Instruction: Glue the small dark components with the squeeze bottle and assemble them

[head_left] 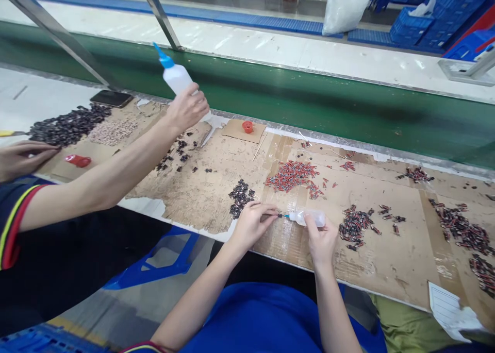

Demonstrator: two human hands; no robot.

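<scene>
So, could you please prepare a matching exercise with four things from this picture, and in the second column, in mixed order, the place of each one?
Things
1. small translucent bottle
2. dark phone
3. large blue-capped bottle
4. small dark part

Places
A. in a co-worker's raised hand
B. in the person's left hand
C. lying flat near the green strip
D. in the person's right hand

Pairs: 1-D, 2-C, 3-A, 4-B
</scene>
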